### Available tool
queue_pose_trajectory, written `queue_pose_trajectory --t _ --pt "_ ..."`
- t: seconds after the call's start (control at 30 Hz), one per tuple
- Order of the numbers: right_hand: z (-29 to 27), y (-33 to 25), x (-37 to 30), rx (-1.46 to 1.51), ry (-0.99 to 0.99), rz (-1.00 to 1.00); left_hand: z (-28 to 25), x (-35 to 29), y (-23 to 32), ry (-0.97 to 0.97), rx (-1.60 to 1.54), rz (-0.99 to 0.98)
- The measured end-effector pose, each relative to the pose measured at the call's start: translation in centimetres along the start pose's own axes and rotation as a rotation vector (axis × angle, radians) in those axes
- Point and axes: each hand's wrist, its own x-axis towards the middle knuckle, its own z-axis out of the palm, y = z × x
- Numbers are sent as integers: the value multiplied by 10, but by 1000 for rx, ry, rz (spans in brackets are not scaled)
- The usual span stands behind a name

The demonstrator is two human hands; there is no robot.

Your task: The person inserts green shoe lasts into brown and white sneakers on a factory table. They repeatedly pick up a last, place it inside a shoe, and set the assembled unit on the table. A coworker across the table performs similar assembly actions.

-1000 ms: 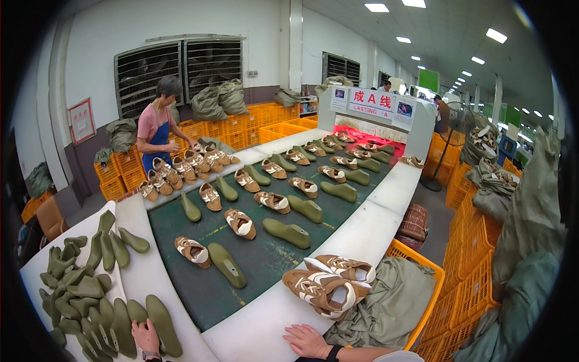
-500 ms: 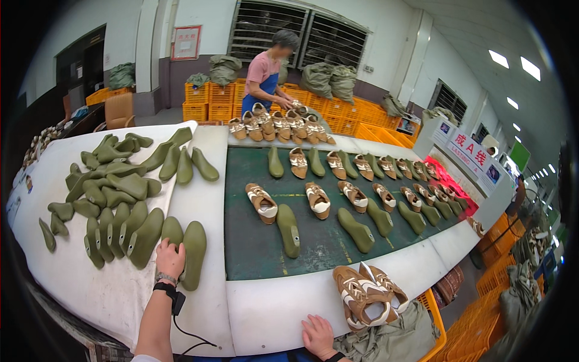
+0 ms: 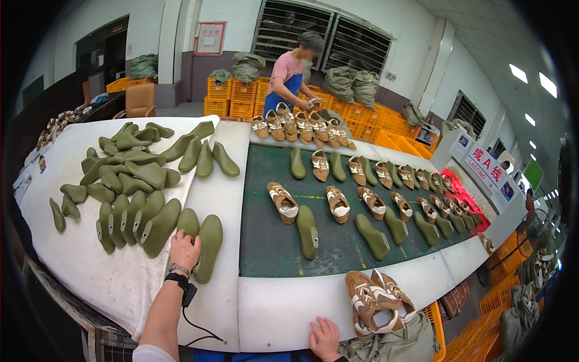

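Resting half-curled left hand (image 3: 185, 250), can't tell if gripping, on olive-green, foot-shaped plastic last (image 3: 188, 221) near right edge of white tabletop (image 3: 208, 308), likely stiff, slick, best clasped mid-length, empty right hand (image 3: 324, 339) spread at white ledge's front edge.

we are seeing a tan chair (image 3: 140, 100) at ten o'clock, a red-framed notice (image 3: 210, 38) hanging at eleven, a slatted window (image 3: 356, 54) at one, ceiling lamps (image 3: 547, 85) glowing at two and orange crates (image 3: 479, 332) standing at four.
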Motion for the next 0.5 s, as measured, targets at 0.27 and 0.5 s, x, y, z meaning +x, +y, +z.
queue_pose_trajectory --t 0.27,0.5 --pt "-1 -3 2 0 -1 -6 3 0 -3 15 33 -3" --pt "-1 -5 4 -7 1 -13 3 1 -3 24 18 3"
